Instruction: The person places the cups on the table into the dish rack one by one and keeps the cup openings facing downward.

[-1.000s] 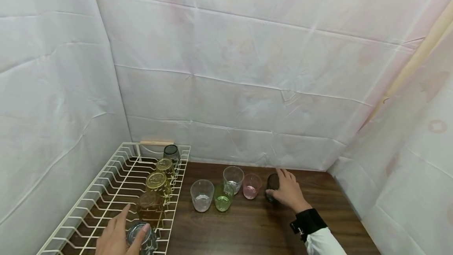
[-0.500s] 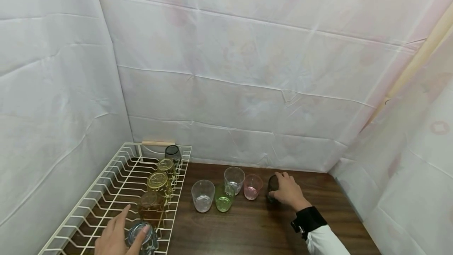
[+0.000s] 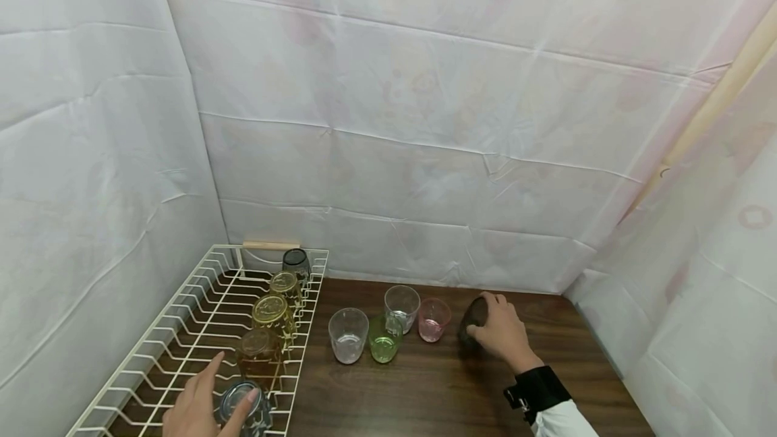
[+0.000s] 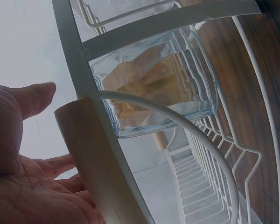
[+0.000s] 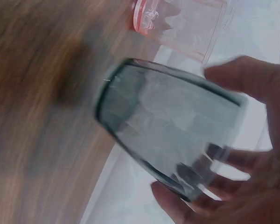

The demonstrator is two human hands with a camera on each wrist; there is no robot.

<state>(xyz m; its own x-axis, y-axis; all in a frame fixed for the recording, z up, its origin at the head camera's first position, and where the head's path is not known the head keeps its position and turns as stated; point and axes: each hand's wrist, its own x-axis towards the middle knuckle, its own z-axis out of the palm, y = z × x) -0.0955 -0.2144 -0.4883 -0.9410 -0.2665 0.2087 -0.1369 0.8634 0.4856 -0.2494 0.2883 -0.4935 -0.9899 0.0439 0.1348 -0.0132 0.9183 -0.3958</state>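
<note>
My right hand (image 3: 505, 332) grips a dark grey glass (image 5: 168, 121), thumb on one side and fingers on the other. In the right wrist view the glass is tilted, its base off the wooden table. My left hand (image 3: 193, 404) lies at the near end of the white wire rack (image 3: 148, 329), fingers loosely extended. Between its thumb and forefinger, in the head view, shows an upside-down pale blue glass (image 3: 262, 417). The left wrist view has the thumb apart from that glass, the fingers partly hidden behind the rack's wooden handle (image 4: 102, 163).
An amber glass (image 3: 260, 351), two yellow glasses (image 3: 270, 310) and a dark glass (image 3: 296, 263) stand inverted along the rack's right side. On the table (image 3: 425, 396) are two colourless glasses (image 3: 348, 339), a green glass (image 3: 384, 342) and a pink glass (image 3: 433, 322). White sheeting (image 3: 388, 174) encloses the table.
The right hand has closed further round the dark grey glass, then raised and tilted it, shifting slightly right. The left hand stays where it was.
</note>
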